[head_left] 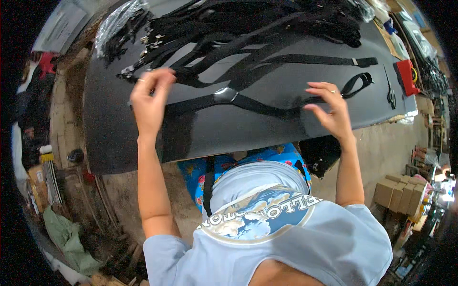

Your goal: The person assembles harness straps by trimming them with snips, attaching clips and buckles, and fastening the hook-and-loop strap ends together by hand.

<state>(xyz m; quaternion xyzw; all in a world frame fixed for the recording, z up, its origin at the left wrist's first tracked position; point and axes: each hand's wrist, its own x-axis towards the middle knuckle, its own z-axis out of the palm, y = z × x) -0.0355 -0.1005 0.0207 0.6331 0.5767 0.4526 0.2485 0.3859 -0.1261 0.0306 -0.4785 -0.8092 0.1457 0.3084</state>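
A pair of black elastic suspenders (200,101) lies spread across the dark table, with a shiny dark patch (225,95) where its straps meet. My left hand (150,100) hovers over the strap's left part, fingers loosely bent and thumb apart, with nothing visible in them. Over the right part is my right hand (332,107), thumb and fingers apart and no thing between them. The strap (355,88) beyond the right hand curls into a loop. Another strap (315,59) stretches to the right behind it. What lies directly beneath each hand is hidden.
A heap of black straps (267,24) with metal clips (151,43) covers the table's far side. Clear plastic wrap (117,24) lies far left. Black scissors (390,93) and a red box-like thing (405,78) are at the right edge. Cardboard boxes (400,193) stand lower right.
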